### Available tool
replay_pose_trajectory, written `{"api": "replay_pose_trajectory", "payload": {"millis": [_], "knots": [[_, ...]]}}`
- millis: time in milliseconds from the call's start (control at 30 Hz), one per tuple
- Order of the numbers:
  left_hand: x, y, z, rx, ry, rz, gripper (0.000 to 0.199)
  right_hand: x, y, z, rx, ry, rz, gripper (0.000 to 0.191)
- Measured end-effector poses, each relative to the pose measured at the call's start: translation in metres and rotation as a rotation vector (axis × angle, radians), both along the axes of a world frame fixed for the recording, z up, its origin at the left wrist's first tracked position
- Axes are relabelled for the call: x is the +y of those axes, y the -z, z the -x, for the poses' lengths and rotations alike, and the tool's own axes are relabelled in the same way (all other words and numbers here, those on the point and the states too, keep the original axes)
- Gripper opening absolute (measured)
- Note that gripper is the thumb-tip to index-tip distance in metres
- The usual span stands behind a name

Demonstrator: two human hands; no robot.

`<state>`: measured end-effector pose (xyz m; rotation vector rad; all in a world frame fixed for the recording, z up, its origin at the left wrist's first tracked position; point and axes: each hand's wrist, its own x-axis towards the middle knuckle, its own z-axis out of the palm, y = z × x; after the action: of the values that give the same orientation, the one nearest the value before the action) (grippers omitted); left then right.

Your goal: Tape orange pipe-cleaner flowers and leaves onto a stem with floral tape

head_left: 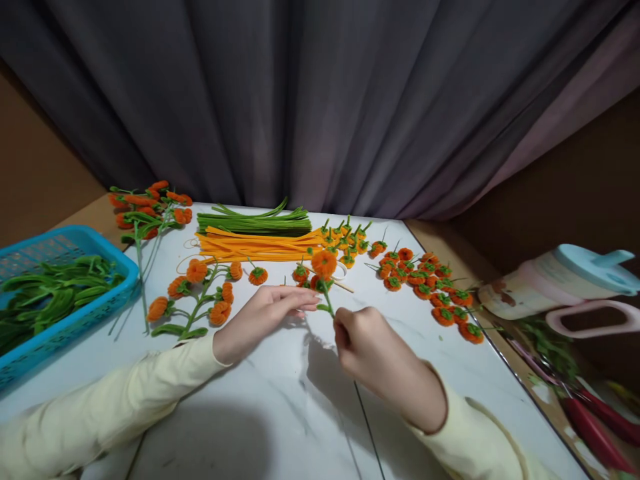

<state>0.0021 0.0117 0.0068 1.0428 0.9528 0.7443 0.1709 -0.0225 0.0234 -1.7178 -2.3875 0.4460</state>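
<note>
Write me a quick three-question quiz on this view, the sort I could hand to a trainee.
1. Which hand grips the green stem of the upright orange chenille flower?
2. True or false: green chenille leaves lie in the blue plastic basket.
3. Fill in the colour: just beyond the yellow-orange chenille strips, on the curtain side, lies a bundle of ____ strips.

Key:
1. The right hand; the left hand is held open beside the flower.
2. True.
3. Green.
</note>
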Motion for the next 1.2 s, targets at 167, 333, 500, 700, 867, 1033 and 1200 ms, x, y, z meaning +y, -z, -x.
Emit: {"api": "replay_pose_trajectory", "payload": {"millis": [167,333,500,700,867,1033,1200], "knots": [[0.003,0.013,-0.002,0.02,-0.025,0.042,0.025,-0.015,0.013,0.026,-0.164,0.02,0.048,0.019],[0.004,0.022,-0.002,-0.037,-0.028,0.059,0.026,-0.017,0.019,0.032,-0.162,-0.001,0.086,0.02],[0.004,0.025,-0.001,-0.041,-0.035,0.073,0.027,-0.016,0.026,0.029,-0.037,0.029,0.121,0.015],[0.004,0.029,-0.001,-0.064,-0.041,0.059,0.033,-0.016,0.034,0.021,0.209,0.065,0.123,0.018],[0.005,0.025,0.0,0.023,-0.057,0.015,0.029,-0.014,0.033,0.01,0.447,0.051,0.141,0.02],[0.004,0.002,0.013,0.195,-0.104,-0.173,0.027,-0.004,0.032,-0.007,0.907,0.098,0.494,0.024],[0.013,-0.03,0.035,0.309,-0.256,-0.406,0.032,0.005,0.051,-0.019,1.357,-0.005,0.779,0.024]]}}
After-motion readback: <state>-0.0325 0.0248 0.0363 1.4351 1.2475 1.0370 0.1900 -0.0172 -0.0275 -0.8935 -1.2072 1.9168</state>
